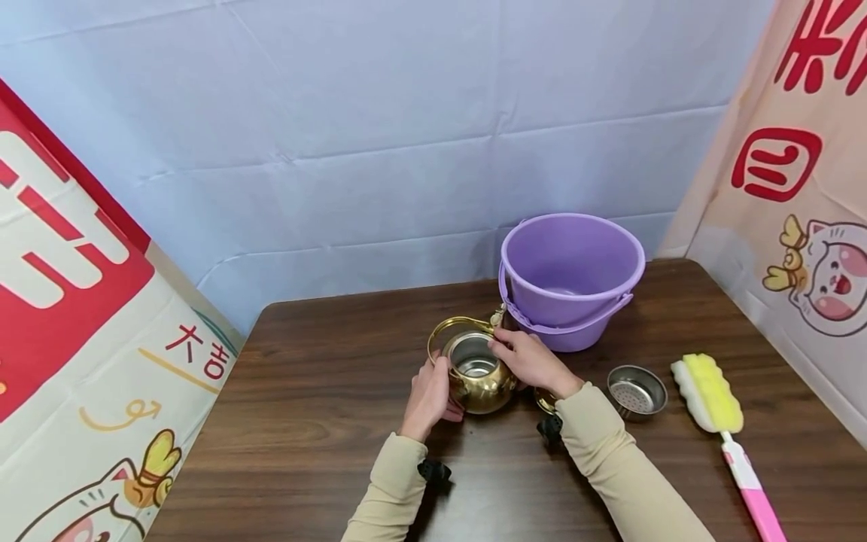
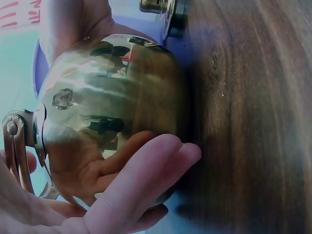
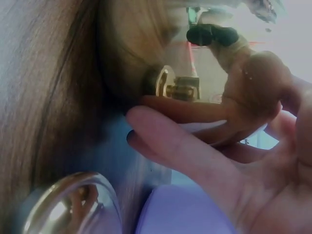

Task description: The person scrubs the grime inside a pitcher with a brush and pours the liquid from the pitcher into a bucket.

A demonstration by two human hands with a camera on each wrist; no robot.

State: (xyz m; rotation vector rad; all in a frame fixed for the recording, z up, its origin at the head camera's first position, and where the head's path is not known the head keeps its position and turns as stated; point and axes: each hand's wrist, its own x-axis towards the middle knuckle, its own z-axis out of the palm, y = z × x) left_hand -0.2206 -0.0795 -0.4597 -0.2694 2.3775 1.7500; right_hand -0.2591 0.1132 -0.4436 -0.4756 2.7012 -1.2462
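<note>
A shiny gold teapot (image 1: 484,391) stands upright near the middle of the table, its top uncovered and its metal inside visible. My left hand (image 1: 430,391) holds its left side, the fingers along the round belly in the left wrist view. From the other side my right hand (image 1: 531,357) grips it, thumb near the rim; its fingers (image 3: 180,146) lie against the belly in the right wrist view. The teapot's thin loop handle (image 1: 440,329) rises at the back left. A gold lid (image 1: 544,403) lies beside it, partly hidden by the right forearm.
Behind the right hand stands a purple bucket (image 1: 572,293) with its handle lowered. To the right sit a round metal strainer (image 1: 637,391) and a yellow-and-white sponge brush (image 1: 711,395) with a pink handle. A pale cloth (image 1: 406,150) hangs behind the brown table (image 1: 284,421).
</note>
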